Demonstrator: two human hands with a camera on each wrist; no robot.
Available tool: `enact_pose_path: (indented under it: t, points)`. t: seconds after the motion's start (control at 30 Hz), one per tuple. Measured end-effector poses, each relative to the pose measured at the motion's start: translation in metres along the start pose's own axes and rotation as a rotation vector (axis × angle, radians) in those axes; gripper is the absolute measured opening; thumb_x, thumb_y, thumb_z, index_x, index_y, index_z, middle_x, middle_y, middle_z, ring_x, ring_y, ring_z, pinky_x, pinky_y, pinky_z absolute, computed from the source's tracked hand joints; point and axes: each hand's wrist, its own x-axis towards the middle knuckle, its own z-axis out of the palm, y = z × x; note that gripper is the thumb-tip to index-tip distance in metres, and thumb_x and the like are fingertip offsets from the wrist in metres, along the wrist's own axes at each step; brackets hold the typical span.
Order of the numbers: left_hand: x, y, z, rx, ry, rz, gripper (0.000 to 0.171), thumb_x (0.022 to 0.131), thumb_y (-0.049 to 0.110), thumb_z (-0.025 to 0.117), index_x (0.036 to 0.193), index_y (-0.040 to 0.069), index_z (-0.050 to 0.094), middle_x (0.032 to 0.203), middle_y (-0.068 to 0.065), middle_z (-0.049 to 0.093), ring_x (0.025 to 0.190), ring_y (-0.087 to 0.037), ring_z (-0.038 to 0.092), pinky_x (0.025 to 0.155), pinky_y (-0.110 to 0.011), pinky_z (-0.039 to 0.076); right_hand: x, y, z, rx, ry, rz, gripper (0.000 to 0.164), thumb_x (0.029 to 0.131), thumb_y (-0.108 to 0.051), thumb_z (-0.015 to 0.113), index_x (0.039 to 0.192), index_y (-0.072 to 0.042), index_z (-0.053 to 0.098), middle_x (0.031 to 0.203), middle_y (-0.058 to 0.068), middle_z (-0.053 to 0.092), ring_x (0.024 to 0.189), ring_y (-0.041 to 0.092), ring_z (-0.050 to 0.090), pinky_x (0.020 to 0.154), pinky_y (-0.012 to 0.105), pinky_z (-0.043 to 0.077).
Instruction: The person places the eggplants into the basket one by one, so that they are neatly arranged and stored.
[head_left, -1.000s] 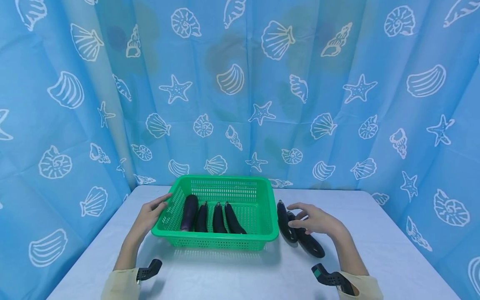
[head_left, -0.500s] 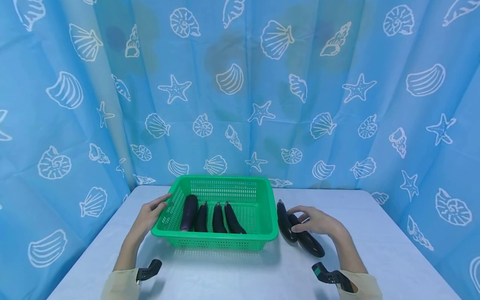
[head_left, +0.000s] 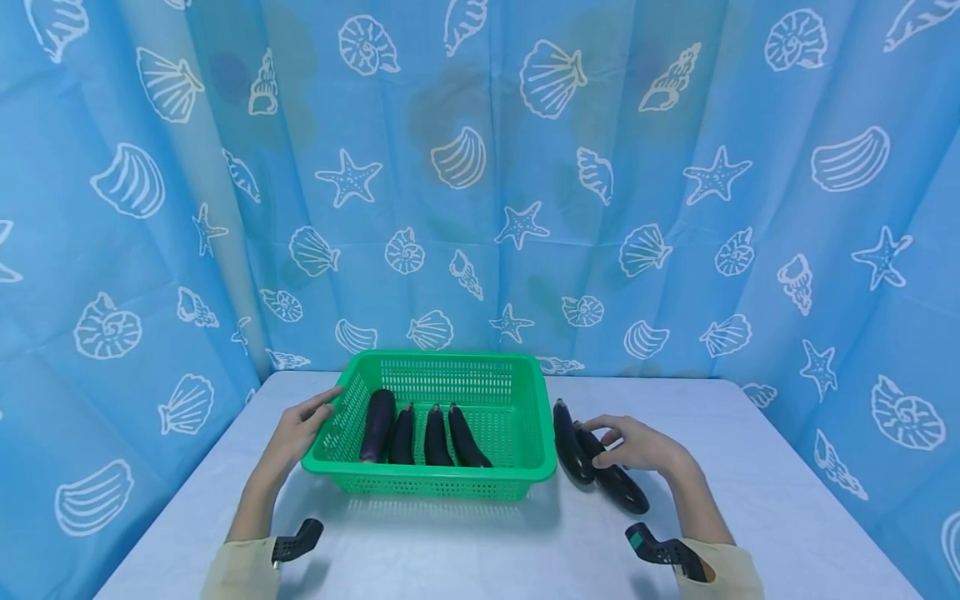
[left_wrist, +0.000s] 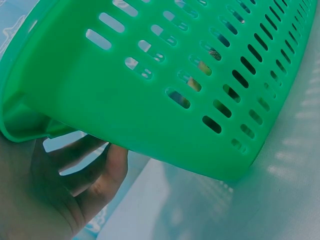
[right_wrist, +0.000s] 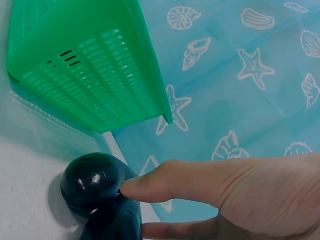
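Observation:
My left hand (head_left: 294, 429) rests at the left rim of a green plastic basket (head_left: 450, 472), its index finger laid along the rim. In the left wrist view the fingers (left_wrist: 117, 162) touch the outside wall under the rim. Several dark purple eggplants lie inside, a thick eggplant (head_left: 379, 421) at the left among slimmer ones. Right of the basket, two eggplants lie side by side on the table: a left eggplant (head_left: 570, 446) and a right eggplant (head_left: 622, 487). My right hand (head_left: 637, 443) is bent loosely over the right one, thumb and index fingertips (right_wrist: 130, 187) at its skin.
The table has a white cloth (head_left: 420, 550). A blue curtain (head_left: 480, 283) with white shell and starfish prints hangs around its back and sides. Black camera mounts (head_left: 298, 542) sit at both wrists. The basket's right wall stands close beside the left loose eggplant.
My right hand has shifted slightly right and toward me, its thumb going from the left loose eggplant to the right one. The left hand, basket and eggplants stay in place.

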Motion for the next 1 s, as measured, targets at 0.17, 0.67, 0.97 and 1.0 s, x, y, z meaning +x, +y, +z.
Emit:
enact_pose_path:
  t: [0.17, 0.67, 0.97, 1.0]
  points:
    - [-0.001, 0.001, 0.0, 0.004, 0.002, 0.003, 0.047, 0.107, 0.031, 0.037, 0.151, 0.015, 0.039, 0.159, -0.019, 0.031, 0.147, -0.042, 0.027, 0.118, -0.058, 0.026, 0.0, 0.005, 0.001, 0.023, -0.018, 0.038, 0.055, 0.081, -0.013, 0.074, 0.134, -0.011, 0.057, 0.126, 0.024, 0.059, 0.103, 0.032, 0.064, 0.084, 0.053, 0.058]
    - [0.001, -0.001, 0.0, 0.002, -0.003, 0.016, 0.047, 0.107, 0.031, 0.037, 0.151, 0.015, 0.039, 0.159, -0.019, 0.031, 0.147, -0.042, 0.027, 0.118, -0.059, 0.026, 0.001, 0.01, 0.005, 0.06, -0.034, 0.103, 0.049, 0.081, -0.012, 0.073, 0.129, -0.014, 0.061, 0.12, 0.022, 0.062, 0.095, 0.03, 0.064, 0.074, 0.052, 0.059]
    - [0.001, -0.002, 0.0, -0.002, 0.007, 0.038, 0.047, 0.107, 0.031, 0.038, 0.151, 0.014, 0.041, 0.158, -0.019, 0.033, 0.147, -0.041, 0.027, 0.119, -0.058, 0.026, 0.002, 0.012, 0.005, 0.086, -0.042, 0.103, 0.049, 0.082, -0.012, 0.073, 0.129, -0.012, 0.06, 0.118, 0.02, 0.062, 0.092, 0.028, 0.065, 0.074, 0.052, 0.059]
    - [0.001, -0.002, 0.0, -0.004, 0.009, 0.042, 0.047, 0.107, 0.031, 0.039, 0.151, 0.014, 0.041, 0.158, -0.019, 0.033, 0.147, -0.041, 0.027, 0.119, -0.057, 0.027, 0.002, 0.012, 0.005, 0.086, -0.042, 0.104, 0.049, 0.082, -0.012, 0.073, 0.129, -0.012, 0.06, 0.117, 0.02, 0.062, 0.092, 0.028, 0.065, 0.074, 0.052, 0.059]
